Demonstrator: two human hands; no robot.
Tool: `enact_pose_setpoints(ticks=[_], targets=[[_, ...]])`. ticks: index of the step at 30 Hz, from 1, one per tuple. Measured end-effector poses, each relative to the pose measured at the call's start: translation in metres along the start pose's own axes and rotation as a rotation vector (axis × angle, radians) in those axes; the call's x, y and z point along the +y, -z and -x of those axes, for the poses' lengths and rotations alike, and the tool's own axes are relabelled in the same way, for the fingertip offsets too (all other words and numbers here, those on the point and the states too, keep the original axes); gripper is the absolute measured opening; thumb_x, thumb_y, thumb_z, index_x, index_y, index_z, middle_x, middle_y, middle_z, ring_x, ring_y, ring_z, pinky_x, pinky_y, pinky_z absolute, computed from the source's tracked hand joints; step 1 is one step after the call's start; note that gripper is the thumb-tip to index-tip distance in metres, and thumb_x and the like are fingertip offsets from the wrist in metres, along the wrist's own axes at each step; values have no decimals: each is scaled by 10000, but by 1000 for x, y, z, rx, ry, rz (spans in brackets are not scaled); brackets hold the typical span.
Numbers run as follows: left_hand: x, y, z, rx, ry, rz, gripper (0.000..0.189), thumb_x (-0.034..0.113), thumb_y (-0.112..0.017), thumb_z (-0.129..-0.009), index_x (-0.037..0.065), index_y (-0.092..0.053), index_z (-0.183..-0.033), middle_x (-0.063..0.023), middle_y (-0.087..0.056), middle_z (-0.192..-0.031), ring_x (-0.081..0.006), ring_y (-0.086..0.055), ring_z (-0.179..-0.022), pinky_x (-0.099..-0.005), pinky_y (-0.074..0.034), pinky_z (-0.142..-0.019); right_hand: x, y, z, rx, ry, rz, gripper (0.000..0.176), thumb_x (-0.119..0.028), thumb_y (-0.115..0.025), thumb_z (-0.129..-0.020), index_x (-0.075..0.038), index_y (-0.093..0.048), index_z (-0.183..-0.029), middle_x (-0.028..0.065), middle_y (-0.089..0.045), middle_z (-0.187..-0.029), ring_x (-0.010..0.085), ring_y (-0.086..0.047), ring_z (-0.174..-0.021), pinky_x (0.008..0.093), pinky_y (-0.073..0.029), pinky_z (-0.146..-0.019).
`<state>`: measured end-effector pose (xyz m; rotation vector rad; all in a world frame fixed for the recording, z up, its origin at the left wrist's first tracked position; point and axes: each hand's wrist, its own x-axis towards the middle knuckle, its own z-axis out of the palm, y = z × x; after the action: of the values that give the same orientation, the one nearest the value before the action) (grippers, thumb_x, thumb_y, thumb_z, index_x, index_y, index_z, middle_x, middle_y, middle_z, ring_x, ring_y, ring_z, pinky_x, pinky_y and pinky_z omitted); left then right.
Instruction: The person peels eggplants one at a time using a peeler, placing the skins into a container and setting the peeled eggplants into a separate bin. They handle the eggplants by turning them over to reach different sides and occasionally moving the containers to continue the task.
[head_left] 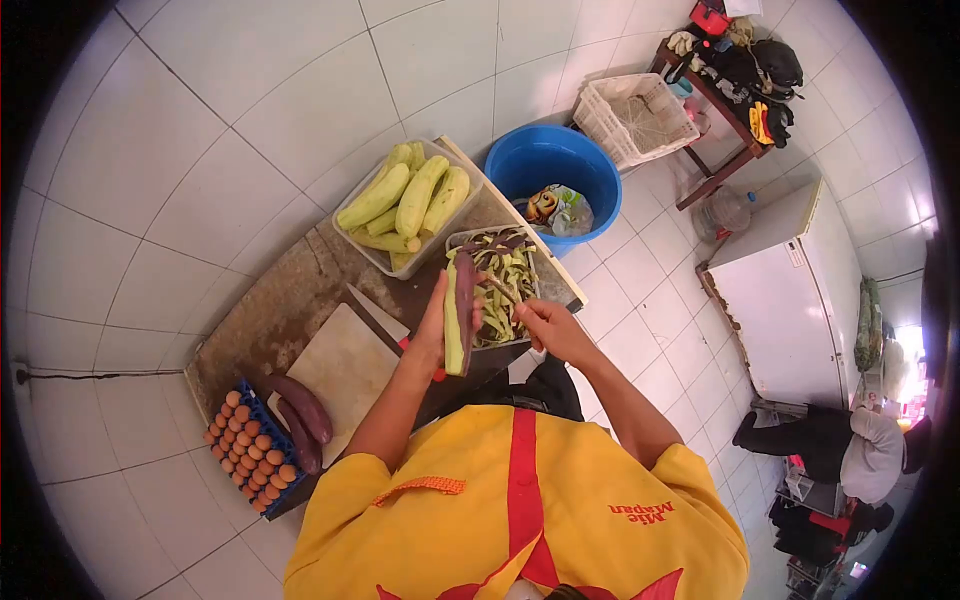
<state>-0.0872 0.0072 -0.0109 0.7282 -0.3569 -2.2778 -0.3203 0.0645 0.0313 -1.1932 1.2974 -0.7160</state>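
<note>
My left hand [432,318] is wrapped round a partly peeled eggplant [458,325], which shows a pale green strip beside its purple skin. In my right hand [552,328] is a slim peeler [504,290], close to the eggplant; its blade is hard to make out. Below and behind them stands a clear tub [535,262] heaped with purple and green peelings [512,262]. Another tub [375,258], full of peeled pale green eggplants [420,195], sits farther back. To the left, a knife [375,320] lies along a white cutting board [340,365].
Two unpeeled eggplants [303,410] and an egg tray [262,440] lie at the table's left end. A blue bin [510,165] stands beyond the table, next to a white crate [640,115]. On the right are a white chest freezer [775,310] and another person [850,455].
</note>
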Motion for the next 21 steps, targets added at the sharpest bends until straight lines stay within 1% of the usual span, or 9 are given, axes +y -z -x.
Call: enact_pose_setpoints(ticks=[2,3,4,6,8,14,17,20,21], targets=[[2,-9,-5,1,-18,90,748,734,-412,-967,117,-501,-1380,-9,-590,-880,-146,-593,-658,-263,-500,-584,-16,-6,12,144,274,296,376,-374,-591,-1017,-17,-676,-935,129,-593,-682,292,-608,-623,392,-488,-600],[4,-12,-11,18,-37,90,797,778,-393,-939,114,-507,-1365,-3,-584,-857,-138,-586,-660,-264,-495,-591,-29,-5,18,103,231,365,351,-368,-634,-981,-20,-677,-961,166,-631,-774,374,-625,-699,446,-497,-659],[6,-14,-17,31,-58,90,847,823,-375,-911,112,-514,-1351,3,-578,-835,-130,-578,-663,-265,-491,-599,-32,-5,22,116,297,405,345,-373,-644,-971,-31,-685,-956,161,-637,-782,373,-633,-707,445,-502,-656],[8,-18,-27,-55,-53,166,834,810,-386,-917,97,-514,-1332,3,-574,-843,-124,-562,-690,-268,-479,-619,-39,-8,30,145,430,488,332,-383,-665,-952,-53,-701,-945,150,-648,-799,371,-648,-723,442,-513,-649],[9,-20,-36,-139,-48,240,823,797,-397,-924,82,-514,-1313,3,-569,-851,-118,-546,-717,-272,-467,-640,-53,-8,41,148,435,605,302,-352,-689,-933,-52,-715,-950,134,-657,-807,348,-652,-701,425,-510,-625],[11,-35,-47,-115,-88,383,728,742,-418,-957,72,-539,-1214,-15,-571,-868,-137,-535,-753,-290,-457,-675,-56,-8,51,229,387,757,322,-385,-708,-914,-66,-740,-949,109,-656,-791,326,-665,-670,428,-525,-606],[9,-33,-50,-76,-158,409,746,676,-385,-1009,18,-486,-1345,-36,-583,-885,-142,-536,-755,-299,-428,-726,-52,-10,51,294,387,793,349,-430,-702,-912,-83,-739,-911,103,-641,-755,323,-662,-638,429,-521,-572],[10,-32,-51,-54,-239,420,721,665,-357,-1024,17,-508,-1305,-38,-574,-869,-141,-520,-746,-302,-419,-725,-48,-9,48,325,407,782,362,-448,-700,-912,-88,-738,-893,101,-635,-737,319,-662,-625,428,-520,-555],[11,-34,-49,-42,-234,434,695,670,-363,-1020,34,-519,-1253,-42,-571,-863,-148,-518,-749,-303,-431,-714,-48,-8,48,326,412,773,363,-448,-700,-912,-87,-739,-894,100,-635,-738,318,-662,-627,428,-519,-555]])
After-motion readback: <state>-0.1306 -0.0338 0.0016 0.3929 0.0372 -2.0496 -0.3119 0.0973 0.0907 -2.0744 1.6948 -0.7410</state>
